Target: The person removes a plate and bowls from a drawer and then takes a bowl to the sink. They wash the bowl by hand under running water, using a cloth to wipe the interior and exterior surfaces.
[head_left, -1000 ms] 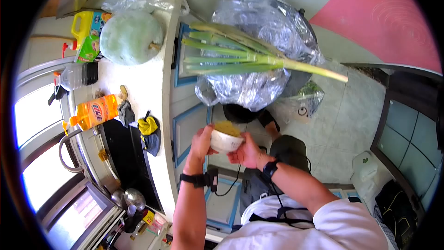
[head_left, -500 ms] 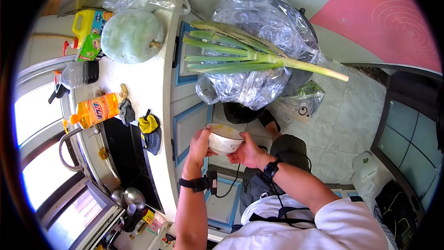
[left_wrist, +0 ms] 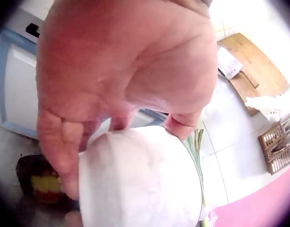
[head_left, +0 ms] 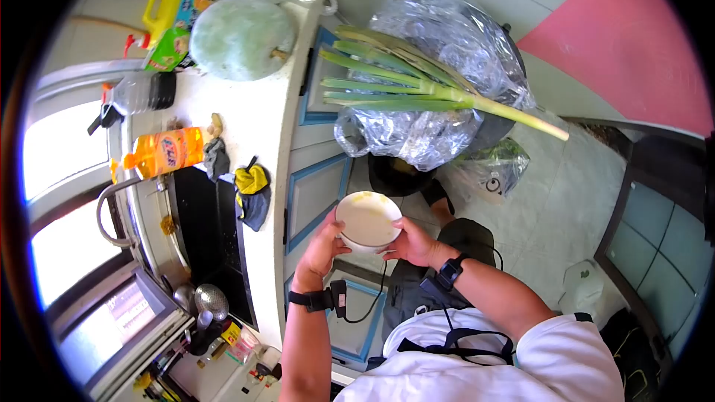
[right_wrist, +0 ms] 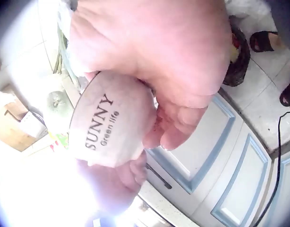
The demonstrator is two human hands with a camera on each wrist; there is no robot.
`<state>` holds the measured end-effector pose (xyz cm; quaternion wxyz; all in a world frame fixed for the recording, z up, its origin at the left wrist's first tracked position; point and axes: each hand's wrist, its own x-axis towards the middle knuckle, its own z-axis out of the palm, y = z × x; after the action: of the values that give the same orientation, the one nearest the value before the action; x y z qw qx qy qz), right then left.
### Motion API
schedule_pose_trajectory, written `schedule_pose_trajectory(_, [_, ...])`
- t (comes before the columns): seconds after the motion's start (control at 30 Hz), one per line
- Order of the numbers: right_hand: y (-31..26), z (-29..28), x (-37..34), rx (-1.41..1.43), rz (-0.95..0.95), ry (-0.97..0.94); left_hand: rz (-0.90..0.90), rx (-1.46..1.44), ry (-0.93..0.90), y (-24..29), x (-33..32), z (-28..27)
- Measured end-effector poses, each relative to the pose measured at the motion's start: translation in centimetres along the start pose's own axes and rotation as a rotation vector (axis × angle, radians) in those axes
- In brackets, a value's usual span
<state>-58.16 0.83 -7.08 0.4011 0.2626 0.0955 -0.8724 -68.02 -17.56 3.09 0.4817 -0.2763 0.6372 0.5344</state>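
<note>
Both hands hold a white bowl (head_left: 369, 220) by its opposite sides in front of the body. In the head view its pale inside faces up, with yellow residue along the far rim. My left hand (head_left: 323, 246) grips the left side, thumb at the rim and fingers underneath. On the other side my right hand (head_left: 412, 243) grips it the same way. The right wrist view shows printed lettering on the outer wall of the bowl (right_wrist: 107, 120). Just beyond the bowl stands a black bin (head_left: 395, 179); yellow matter lies in the bin (left_wrist: 43, 184) in the left wrist view.
A large scallion (head_left: 439, 93) lies on clear plastic bags (head_left: 417, 130) beyond the bin. On the left counter are a wax gourd (head_left: 242, 37), an orange bottle (head_left: 170, 151) and a yellow-and-grey cloth (head_left: 253, 192). Blue-trimmed cabinet doors (head_left: 316, 197) run below the counter.
The bowl was tipped away with yellow matter in it, then showed mostly residue. Now both hands have turned it back so its inside faces up. The head view has shifted slightly.
</note>
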Motion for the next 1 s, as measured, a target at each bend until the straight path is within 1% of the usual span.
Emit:
schedule_pose_trajectory(0.03, [-0.4,0.5,-0.4,-0.048,-0.009,0.023,0.034,-0.055,-0.036,-0.3,-0.8,-0.2])
schedule_pose_trajectory(0.07, [-1.0,0.9,-0.9,-0.055,0.032,-0.006,0.037,-0.120,-0.103,-0.4,-1.6,-0.5])
schedule_pose_trajectory(0.17, [-1.5,1.7,-0.9,-0.265,-0.017,-0.020,0.236,-0.310,-0.162,-1.3,-3.4,-0.4])
schedule_pose_trajectory(0.2, [-1.5,1.4,-0.3,-0.288,-0.017,-0.111,0.258,-0.377,-0.174,-1.7,-4.1,-0.7])
schedule_pose_trajectory(0.23, [-2.0,2.7,-0.2,-0.330,-0.053,-0.146,0.289,-0.423,-0.196,-2.6,-4.2,-1.6])
schedule_pose_trajectory(0.3, [-3.1,6.6,-0.9,-0.501,-0.070,-0.131,0.367,-0.504,-0.213,-2.6,-6.3,-2.5])
schedule_pose_trajectory(0.4, [-3.6,11.7,-0.1,-0.629,-0.063,-0.210,0.409,-0.619,-0.192,-3.5,-9.0,-4.5])
schedule_pose_trajectory(0.47, [-3.1,14.8,0.8,-0.714,-0.062,-0.254,0.465,-0.649,-0.113,-4.6,-10.7,-5.6])
schedule_pose_trajectory(0.53, [-2.6,17.4,2.5,-0.859,0.026,-0.259,0.516,-0.713,-0.043,-5.4,-12.4,-6.8])
schedule_pose_trajectory(0.63, [-1.4,22.3,4.2,-1.088,0.124,-0.272,0.667,-0.861,-0.014,-7.3,-14.0,-9.6])
schedule_pose_trajectory(0.7, [-0.2,25.0,6.0,-1.202,0.198,-0.310,0.721,-0.940,0.021,-8.6,-15.4,-11.9])
schedule_pose_trajectory(0.73, [0.3,26.7,6.6,-1.292,0.164,-0.310,0.739,-0.970,0.032,-9.2,-16.2,-13.2])
schedule_pose_trajectory(0.77, [0.6,27.1,8.1,-1.328,0.137,-0.278,0.755,-1.001,0.038,-9.8,-16.9,-14.7])
schedule_pose_trajectory(0.83, [0.8,29.2,10.5,-1.470,0.106,-0.281,0.769,-1.041,0.084,-11.5,-17.5,-18.3])
schedule_pose_trajectory(0.87, [0.8,30.7,11.4,-1.561,0.035,-0.281,0.769,-1.059,0.101,-12.3,-17.8,-20.2])
schedule_pose_trajectory(0.97, [0.5,34.8,14.5,-1.626,-0.008,-0.213,0.778,-1.082,0.149,-14.4,-18.6,-25.3])
schedule_pose_trajectory(1.0, [0.5,36.9,15.3,-1.718,-0.025,-0.180,0.765,-1.103,0.162,-14.9,-18.8,-26.7])
